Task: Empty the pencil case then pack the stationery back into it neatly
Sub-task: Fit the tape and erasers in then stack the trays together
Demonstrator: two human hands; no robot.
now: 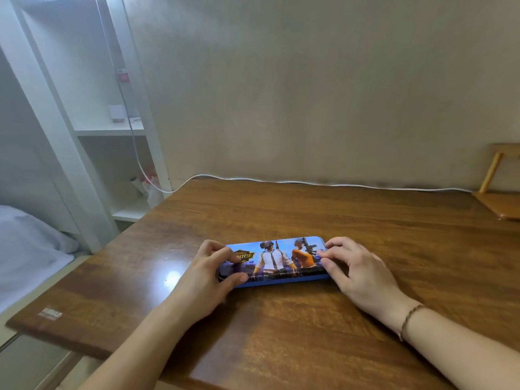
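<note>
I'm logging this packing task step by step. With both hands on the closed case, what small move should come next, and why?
Probably lift the lid open. The pencil case lies flat and closed on the wooden table, the left hand grips one end, the right hand the other, and no stationery is out yet.

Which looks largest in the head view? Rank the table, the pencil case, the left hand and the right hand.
1. table
2. pencil case
3. left hand and right hand: they look alike, so no ranking.
</note>
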